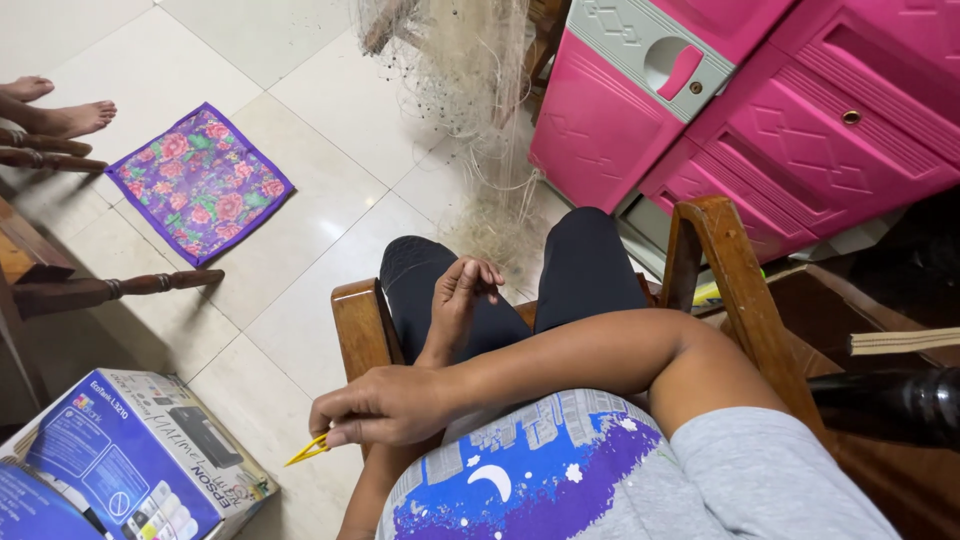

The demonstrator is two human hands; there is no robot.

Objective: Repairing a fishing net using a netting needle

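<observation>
A seated person works a pale, tangled fishing net (470, 90) that hangs over the white tiled floor (330, 150) beside a bright pink plastic cabinet (760, 110). The right hand (385, 405), its arm crossing the body toward the person's left, has thumb and forefinger pinched tight on the butt of a slim yellow plastic netting needle (308, 450), the other fingers curled in beneath; the needle's point juts down and out past the knuckles, above a blue-and-white cardboard printer box (130, 465) on the floor. The left hand (465, 290), raised above the knees in dark trousers, has its fingertips gathered loosely together as if nipping a fine thread; whether a strand actually lies between them cannot be told, as any line is too thin to see. The net's lowest strands trail to the floor just beyond that hand. The person sits in a brown wooden armchair (725, 280) whose arms frame both legs. A purple floral cloth mat (200, 180) lies flat on the tiles, well apart from the hands, and another person's bare feet (65, 110) show at the upper left edge.
</observation>
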